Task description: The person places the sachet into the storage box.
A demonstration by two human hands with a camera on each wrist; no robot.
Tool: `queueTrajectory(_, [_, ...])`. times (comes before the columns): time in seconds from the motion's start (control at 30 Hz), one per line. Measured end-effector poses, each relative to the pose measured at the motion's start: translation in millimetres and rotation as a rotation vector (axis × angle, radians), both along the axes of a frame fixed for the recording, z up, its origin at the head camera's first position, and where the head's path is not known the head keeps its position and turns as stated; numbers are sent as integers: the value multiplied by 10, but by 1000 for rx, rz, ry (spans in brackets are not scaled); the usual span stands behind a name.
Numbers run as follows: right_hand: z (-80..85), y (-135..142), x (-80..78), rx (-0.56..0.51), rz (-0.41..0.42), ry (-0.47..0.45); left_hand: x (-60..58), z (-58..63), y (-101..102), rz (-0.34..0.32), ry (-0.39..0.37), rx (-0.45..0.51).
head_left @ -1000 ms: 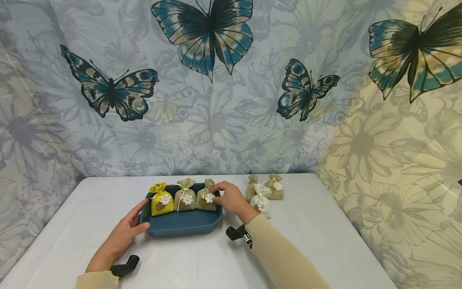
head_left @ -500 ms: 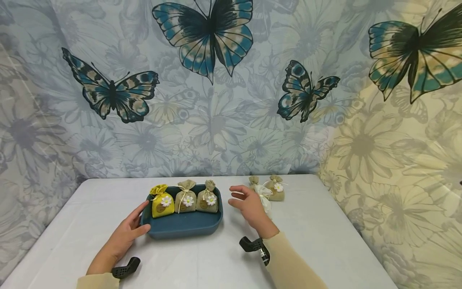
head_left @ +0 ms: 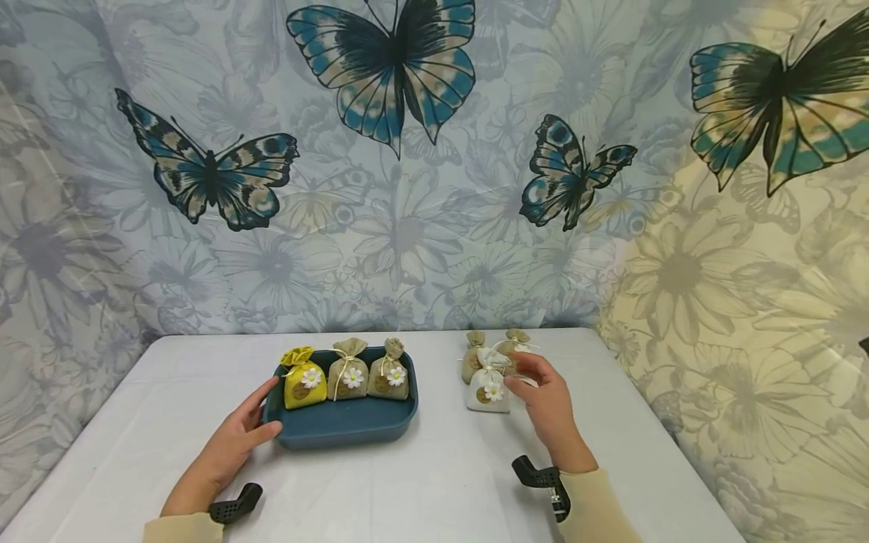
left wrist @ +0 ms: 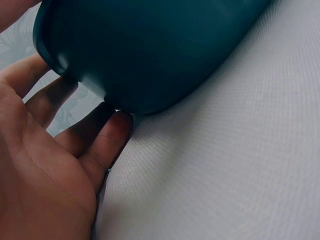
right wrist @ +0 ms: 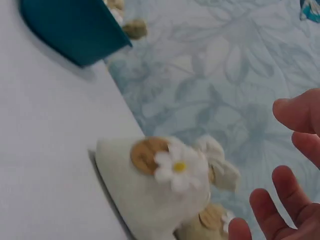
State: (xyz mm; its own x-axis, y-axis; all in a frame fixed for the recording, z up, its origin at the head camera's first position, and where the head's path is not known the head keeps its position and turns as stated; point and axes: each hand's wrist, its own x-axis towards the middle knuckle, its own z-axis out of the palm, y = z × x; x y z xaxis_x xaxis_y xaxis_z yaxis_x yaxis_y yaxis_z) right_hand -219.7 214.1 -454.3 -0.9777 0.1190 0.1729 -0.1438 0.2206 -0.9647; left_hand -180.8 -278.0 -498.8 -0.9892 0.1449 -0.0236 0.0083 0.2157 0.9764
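In the head view a blue tray (head_left: 339,431) holds a yellow sachet (head_left: 305,385) and two beige sachets (head_left: 348,373) (head_left: 388,381), each with a white daisy. My left hand (head_left: 231,434) spans the tray's left end with extended thumb and fingers; in the left wrist view several fingertips (left wrist: 120,125) touch its end wall. A white sachet (head_left: 487,388) with a daisy and round brown tag stands upright on the table. Beside its right side is my right hand (head_left: 548,400), fingers spread and holding nothing; the right wrist view shows space between the fingers and the white sachet (right wrist: 145,195).
Behind the white sachet stand two more beige sachets (head_left: 471,366) (head_left: 517,339), partly hidden. A white cloth (head_left: 380,498) covers the table, whose far edge meets a butterfly-printed backdrop (head_left: 407,249).
My right hand has drawn back from the right-hand beige sachet in the tray and moved right, past the white sachet to its right side. The left hand stays at the tray's end.
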Motion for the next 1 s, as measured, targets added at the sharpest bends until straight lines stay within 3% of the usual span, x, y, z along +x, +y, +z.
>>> queueTrajectory(0.27, [-159, 157, -56, 67, 32, -103, 1, -23, -27, -6, 11, 20])
queueTrajectory(0.73, [-329, 107, -99, 164, 155, -88, -7, -22, -23, -12, 15, 16])
queueTrajectory(1.0, [-439, 114, -122, 309, 216, -7, -9, -28, -15, -21, 19, 18])
